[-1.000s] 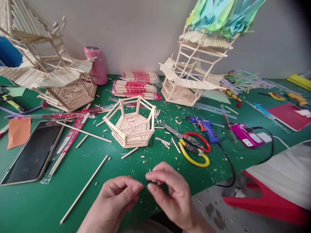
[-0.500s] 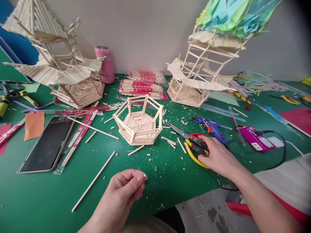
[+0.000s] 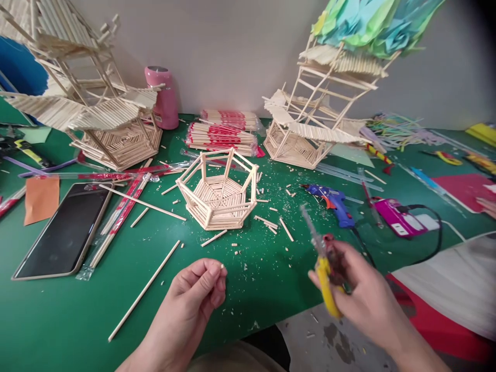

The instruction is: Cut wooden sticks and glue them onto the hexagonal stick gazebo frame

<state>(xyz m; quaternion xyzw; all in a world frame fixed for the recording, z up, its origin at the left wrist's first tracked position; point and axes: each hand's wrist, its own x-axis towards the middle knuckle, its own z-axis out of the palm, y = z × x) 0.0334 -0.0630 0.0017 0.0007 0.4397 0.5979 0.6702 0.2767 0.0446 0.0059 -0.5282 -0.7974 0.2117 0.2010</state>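
My left hand [image 3: 199, 289] is closed in a pinch above the near part of the green table, with the pale tip of a small wooden stick piece [image 3: 222, 266] peeking out at the fingertips. My right hand [image 3: 356, 289] grips a pair of scissors [image 3: 324, 268] with yellow and red handles, blades pointing up and away; motion blurs them slightly. Beyond the hands stands a small many-sided frame [image 3: 219, 196] of glued wooden sticks, open at the top. One long loose stick [image 3: 144, 290] lies left of my left hand.
A blue glue gun [image 3: 329, 201] and a magenta box [image 3: 401, 217] with a cable lie right. Two stick pavilions [image 3: 116, 111] [image 3: 318, 129] stand behind. Wrapped stick bundles [image 3: 220, 138], a pink flask [image 3: 165, 98] and a phone [image 3: 64, 230] are about. Another person's hand [image 3: 487, 205] shows far right.
My right hand has lifted the scissors off the table and brought them nearer to me. My left hand keeps its pinch. The view has shifted slightly.
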